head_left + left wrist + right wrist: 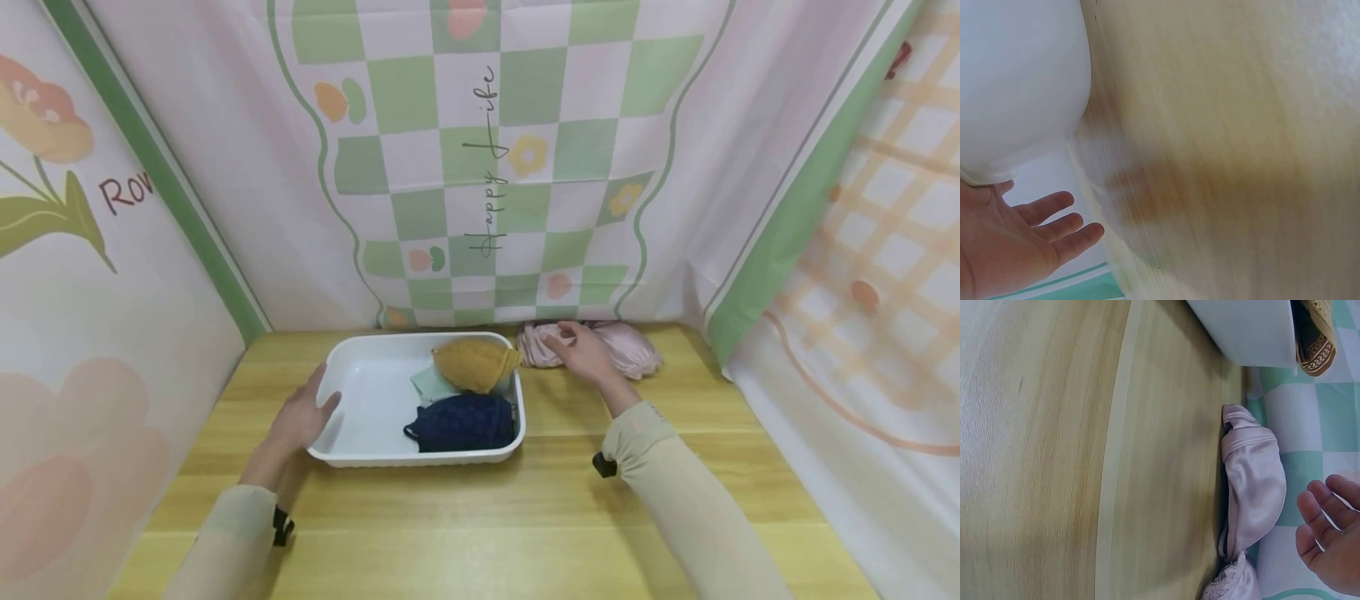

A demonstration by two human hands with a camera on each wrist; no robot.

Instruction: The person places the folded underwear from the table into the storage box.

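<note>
A white plastic tray [367, 400] sits on the table. My left hand [300, 415] is at its left rim, with the thumb over the edge and the other fingers outstretched along the outside; the left wrist view shows those fingers [1079, 240] apart from the wall. In the tray's right half lie a folded mustard bra [474, 363], a folded navy bra [465, 423] and a pale mint cloth [433, 384], partly covered. Right of the tray lies a pink satin bra [1254, 481] with lace. My right hand [588, 354] hovers over it, fingers loosely bent and holding nothing.
The wooden table [480, 533] runs back to a hanging checked cloth [465, 167], which stands right behind the tray and the pink bra. More printed cloth hangs at the left [97, 350] and right [847, 350].
</note>
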